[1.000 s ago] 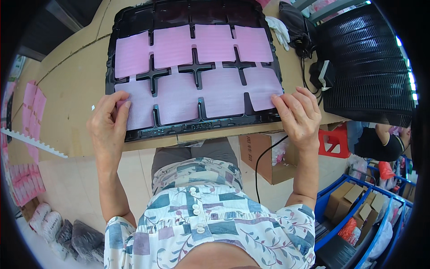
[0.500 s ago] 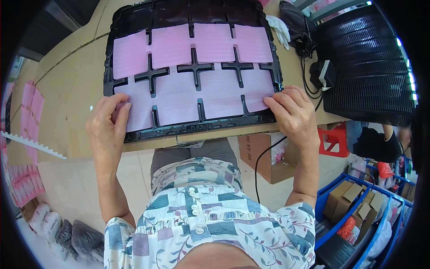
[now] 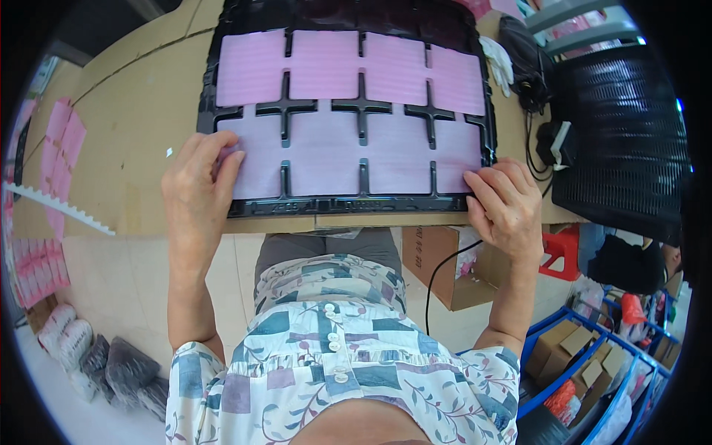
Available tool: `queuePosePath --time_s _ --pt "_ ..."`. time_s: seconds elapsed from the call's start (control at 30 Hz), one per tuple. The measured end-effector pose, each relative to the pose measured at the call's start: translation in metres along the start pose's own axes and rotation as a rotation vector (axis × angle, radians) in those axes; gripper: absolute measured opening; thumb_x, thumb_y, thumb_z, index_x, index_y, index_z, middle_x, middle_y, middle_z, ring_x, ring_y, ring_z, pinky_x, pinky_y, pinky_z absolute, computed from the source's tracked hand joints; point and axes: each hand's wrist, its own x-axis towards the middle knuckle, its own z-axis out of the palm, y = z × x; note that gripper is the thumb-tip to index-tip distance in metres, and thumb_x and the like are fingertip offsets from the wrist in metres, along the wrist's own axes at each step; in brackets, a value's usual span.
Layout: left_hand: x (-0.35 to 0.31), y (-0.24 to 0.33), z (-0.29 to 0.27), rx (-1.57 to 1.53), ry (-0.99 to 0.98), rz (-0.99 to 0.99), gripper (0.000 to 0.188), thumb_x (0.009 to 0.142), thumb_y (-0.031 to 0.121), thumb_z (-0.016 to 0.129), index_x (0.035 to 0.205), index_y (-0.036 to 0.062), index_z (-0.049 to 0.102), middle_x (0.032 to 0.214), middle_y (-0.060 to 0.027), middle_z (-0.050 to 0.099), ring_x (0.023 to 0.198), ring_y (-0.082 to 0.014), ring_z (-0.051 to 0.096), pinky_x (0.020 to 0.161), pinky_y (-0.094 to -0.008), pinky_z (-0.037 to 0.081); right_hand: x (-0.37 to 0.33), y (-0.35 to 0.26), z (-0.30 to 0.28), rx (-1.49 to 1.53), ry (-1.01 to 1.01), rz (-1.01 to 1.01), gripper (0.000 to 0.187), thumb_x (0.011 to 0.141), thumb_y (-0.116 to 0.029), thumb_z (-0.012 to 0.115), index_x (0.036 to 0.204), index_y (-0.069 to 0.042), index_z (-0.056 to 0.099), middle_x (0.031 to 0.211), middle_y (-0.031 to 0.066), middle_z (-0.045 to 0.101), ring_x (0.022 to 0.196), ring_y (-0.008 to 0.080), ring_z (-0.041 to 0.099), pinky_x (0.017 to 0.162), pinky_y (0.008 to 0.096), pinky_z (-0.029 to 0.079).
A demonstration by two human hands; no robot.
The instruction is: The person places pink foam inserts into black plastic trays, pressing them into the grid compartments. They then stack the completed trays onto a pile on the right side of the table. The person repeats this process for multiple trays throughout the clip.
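A black plastic tray (image 3: 343,205) with cross-shaped ribs lies on the table. Two rows of pink foam sheet rest in it: a far sheet (image 3: 324,67) and a paler near sheet (image 3: 324,152), the ribs poking up through their slots. My left hand (image 3: 199,178) grips the near sheet's left edge between thumb and fingers. At the opposite front corner, my right hand (image 3: 508,204) has bent fingers closed on the same sheet's right edge, beside the tray rim. The tray's farthest row shows bare black plastic.
On the right stands a stack of black trays (image 3: 623,141), with a black adapter and cable (image 3: 558,144) beside it. White gloves (image 3: 498,65) lie behind the tray. At far left are pink foam strips (image 3: 63,152) and a white toothed strip (image 3: 63,209). A cardboard box (image 3: 434,263) sits below.
Tray and sheets appear farther right and slightly higher in view, and sit straighter; part of this is my head's motion. Both hands remain at the near sheet's ends, the right fingers bent more.
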Motion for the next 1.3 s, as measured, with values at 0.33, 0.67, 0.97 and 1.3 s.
queuePosePath --time_s 0.33,0.67,0.97,1.3 --pt "-0.005 0.001 -0.001 0.118 0.03 0.101 0.015 0.086 -0.003 0.065 0.1 0.0012 0.065 0.087 -0.0118 0.063 0.071 -0.0278 0.061 0.063 -0.0343 0.049 -0.003 -0.004 0.006 -0.005 0.049 -0.048 0.025 0.07 -0.013 0.074 0.091 -0.001 0.07 0.084 0.0082 0.064 0.08 0.0264 0.061 0.091 0.0489 0.05" --pt "-0.005 -0.001 -0.007 -0.045 0.034 0.021 0.011 0.083 -0.003 0.066 0.094 -0.0004 0.066 0.084 -0.0128 0.064 0.068 -0.0308 0.062 0.061 -0.038 0.05 0.043 -0.032 0.023 0.159 0.168 -0.128 0.022 0.07 -0.007 0.075 0.091 -0.004 0.07 0.086 0.0069 0.065 0.08 0.0244 0.061 0.091 0.0475 0.05" --pt "-0.006 -0.007 -0.009 -0.092 0.014 -0.001 0.011 0.083 -0.004 0.065 0.093 0.0005 0.065 0.083 -0.0127 0.063 0.069 -0.0306 0.062 0.062 -0.0378 0.049 0.069 -0.048 0.04 0.223 0.168 -0.13 0.019 0.072 -0.005 0.075 0.09 -0.003 0.07 0.089 0.007 0.067 0.083 0.0239 0.063 0.089 0.0443 0.051" --pt "-0.007 0.003 -0.001 0.16 0.044 0.13 0.011 0.086 -0.002 0.064 0.097 0.0019 0.065 0.085 -0.0126 0.061 0.073 -0.0307 0.062 0.065 -0.0384 0.05 0.022 -0.006 0.016 0.0 0.198 0.405 0.008 0.081 -0.005 0.07 0.089 -0.005 0.071 0.084 0.0082 0.066 0.076 0.0272 0.06 0.069 0.0393 0.045"
